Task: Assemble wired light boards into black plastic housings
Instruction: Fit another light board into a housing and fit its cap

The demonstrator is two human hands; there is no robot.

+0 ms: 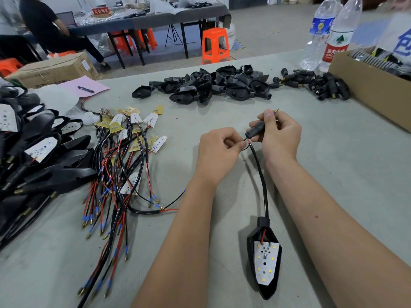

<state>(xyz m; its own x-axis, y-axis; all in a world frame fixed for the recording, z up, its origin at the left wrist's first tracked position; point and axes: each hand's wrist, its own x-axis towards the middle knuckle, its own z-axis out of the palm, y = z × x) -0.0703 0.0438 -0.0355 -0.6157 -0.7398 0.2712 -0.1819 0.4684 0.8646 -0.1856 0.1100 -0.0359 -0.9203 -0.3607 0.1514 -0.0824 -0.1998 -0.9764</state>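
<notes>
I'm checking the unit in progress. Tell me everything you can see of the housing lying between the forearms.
The black plastic housing is a pointed, leaf-shaped shell lying open side up on the grey table. A white light board with small yellow LEDs sits inside. Its black cable runs from the narrow neck up to both hands.

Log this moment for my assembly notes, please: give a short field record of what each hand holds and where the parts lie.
left hand: pinches the red and black wires below the sleeve
right hand: grips the small black sleeve threaded on the cable
housing with light board: lies on the table near the person, joined by the black cable
empty housings: heap at the far centre
loose wired boards: pile on the left
</notes>
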